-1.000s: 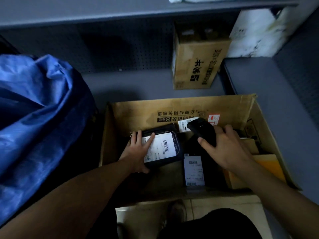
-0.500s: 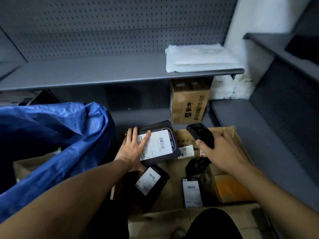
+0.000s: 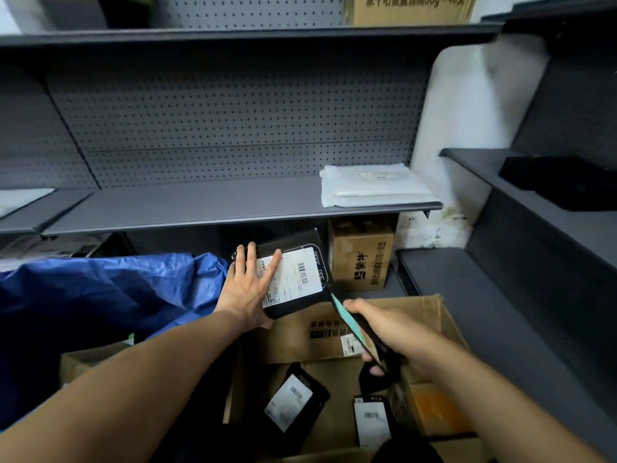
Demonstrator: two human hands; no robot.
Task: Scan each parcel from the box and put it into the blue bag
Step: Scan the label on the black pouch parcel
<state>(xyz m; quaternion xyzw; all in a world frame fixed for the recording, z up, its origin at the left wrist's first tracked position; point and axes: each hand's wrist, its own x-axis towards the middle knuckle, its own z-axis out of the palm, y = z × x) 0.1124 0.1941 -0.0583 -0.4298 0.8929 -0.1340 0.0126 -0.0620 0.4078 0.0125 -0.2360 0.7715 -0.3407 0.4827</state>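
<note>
blue bag: on my left, mouth beside the lifted parcel, ready for the drop.
box: below my hands, at least two black parcels left inside.
parcel: black, label up, raised above the box; left hand grips its left edge, thumb under, fingers on the label.
scanner: right hand wraps it, nose at the parcel's corner.
step: tilt the nose onto the barcode, keep the fingers off it, hold steady.
</note>
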